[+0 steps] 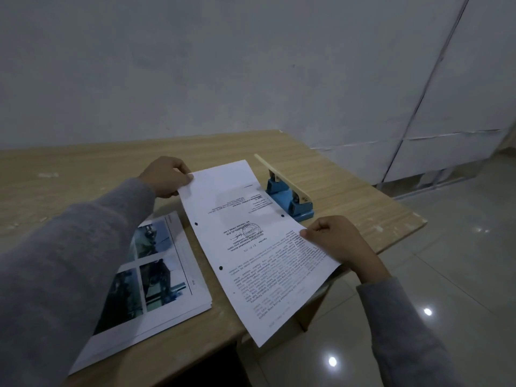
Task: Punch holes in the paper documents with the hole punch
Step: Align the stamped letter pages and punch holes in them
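Observation:
A printed paper document (pixel 251 247) lies slanted across the wooden table (pixel 83 163), its near end hanging over the front edge. Two punched holes show along its left edge and one by its right edge. My left hand (pixel 167 177) pinches the sheet's far left corner. My right hand (pixel 337 241) pinches its right edge near the middle. The blue hole punch (pixel 287 199), with a pale lever raised, stands just beyond the paper's right edge, between my hands, and the sheet's edge sits beside its base.
A stack of papers (pixel 156 275) with photo prints on top lies at the left, partly under my left sleeve. The table's right corner (pixel 418 219) is close to the punch. A glossy tiled floor (pixel 446 275) lies to the right, a white wall behind.

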